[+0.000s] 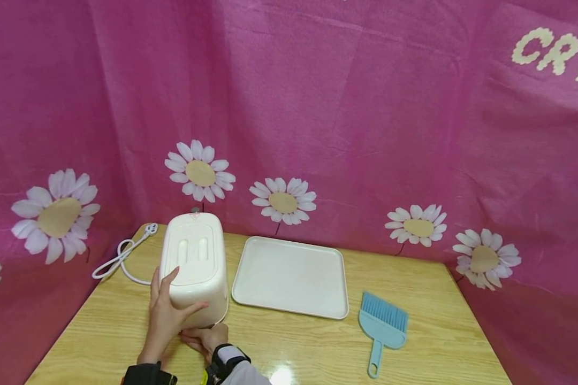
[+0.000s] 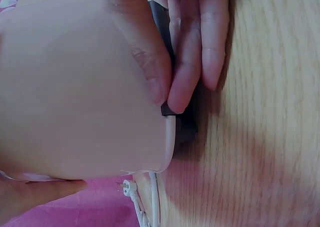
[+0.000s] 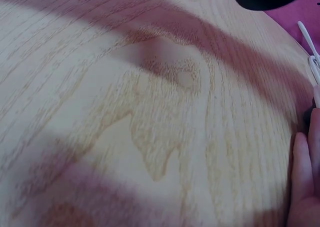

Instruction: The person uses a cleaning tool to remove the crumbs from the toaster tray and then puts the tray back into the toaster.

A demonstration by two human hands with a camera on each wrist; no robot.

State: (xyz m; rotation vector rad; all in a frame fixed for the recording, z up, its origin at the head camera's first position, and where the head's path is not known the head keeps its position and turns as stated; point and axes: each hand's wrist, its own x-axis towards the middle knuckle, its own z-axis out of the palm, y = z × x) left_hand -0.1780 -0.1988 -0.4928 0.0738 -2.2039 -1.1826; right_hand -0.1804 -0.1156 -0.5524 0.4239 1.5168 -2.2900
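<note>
A white toaster (image 1: 217,291), with a lid (image 1: 192,251) over its top, stands at the left of the table. My left hand (image 1: 164,315) holds its near end, fingers along the left side and thumb across the front. Low at that same end is my right hand (image 1: 207,337). In the left wrist view, the right hand's thumb and fingers (image 2: 185,82) pinch a black strip (image 2: 170,109) at the toaster's bottom edge, probably the crumb tray's edge; most of it is hidden. A dark foot (image 2: 186,131) shows beneath the base.
A white power cord (image 1: 120,256) with its plug (image 1: 151,229) lies looped left of the toaster. Right of the toaster is a white rectangular tray (image 1: 289,278). Farther right lies a blue brush with dustpan (image 1: 382,326). A pink curtain (image 1: 342,133) with daisies borders the wooden table (image 1: 308,347).
</note>
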